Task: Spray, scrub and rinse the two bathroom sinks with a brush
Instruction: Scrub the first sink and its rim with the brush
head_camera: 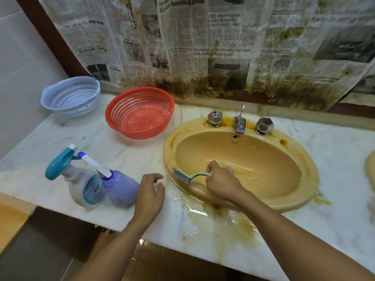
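A yellow oval sink (263,165) is set in a marble counter, with a chrome tap (239,126) and two knobs behind it. My right hand (220,182) grips the green handle of a scrub brush (183,176), whose bristle head lies on the sink's front left rim. My left hand (150,191) hovers over the counter just left of the sink, fingers loosely curled and holding nothing. A teal-topped spray bottle (81,179) and a purple spray bottle (117,185) stand left of that hand. A sliver of a second sink (370,169) shows at the right edge.
A red basket (140,112) and a pale blue basket (71,95) sit at the back left of the counter (334,155). Stained newspaper (203,47) covers the wall behind. Dirty water pools on the counter in front of the sink.
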`<state>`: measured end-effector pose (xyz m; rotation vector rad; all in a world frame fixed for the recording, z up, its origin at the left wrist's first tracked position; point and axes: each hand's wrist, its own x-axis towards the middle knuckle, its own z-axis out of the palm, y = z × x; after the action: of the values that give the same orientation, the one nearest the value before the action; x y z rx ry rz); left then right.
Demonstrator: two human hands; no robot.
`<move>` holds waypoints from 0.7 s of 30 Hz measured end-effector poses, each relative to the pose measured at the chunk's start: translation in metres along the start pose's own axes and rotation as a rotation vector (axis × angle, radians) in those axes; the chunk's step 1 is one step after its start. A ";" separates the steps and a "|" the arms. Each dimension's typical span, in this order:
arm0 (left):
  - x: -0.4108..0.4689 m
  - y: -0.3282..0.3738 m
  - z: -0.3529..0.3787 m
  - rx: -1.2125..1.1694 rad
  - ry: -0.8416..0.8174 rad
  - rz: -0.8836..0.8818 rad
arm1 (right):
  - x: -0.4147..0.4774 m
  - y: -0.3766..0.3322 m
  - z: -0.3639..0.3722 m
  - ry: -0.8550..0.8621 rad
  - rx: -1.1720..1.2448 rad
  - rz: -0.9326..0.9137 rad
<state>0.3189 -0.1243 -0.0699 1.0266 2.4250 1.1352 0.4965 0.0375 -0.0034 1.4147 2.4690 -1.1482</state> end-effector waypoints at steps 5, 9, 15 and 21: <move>0.053 -0.007 0.029 0.237 -0.178 0.035 | -0.003 0.079 -0.037 0.053 0.044 0.047; 0.067 -0.012 0.046 0.439 -0.270 0.139 | -0.006 0.133 -0.059 -0.036 -0.148 0.106; 0.072 -0.009 0.058 0.549 -0.235 0.422 | 0.013 0.163 -0.069 -0.166 -0.536 0.101; 0.080 -0.010 0.061 0.512 -0.269 0.572 | 0.081 0.180 -0.070 -0.183 -0.741 0.031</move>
<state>0.2876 -0.0385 -0.1137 1.9765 2.3029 0.4395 0.6082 0.1935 -0.0880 1.0549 2.3377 -0.2602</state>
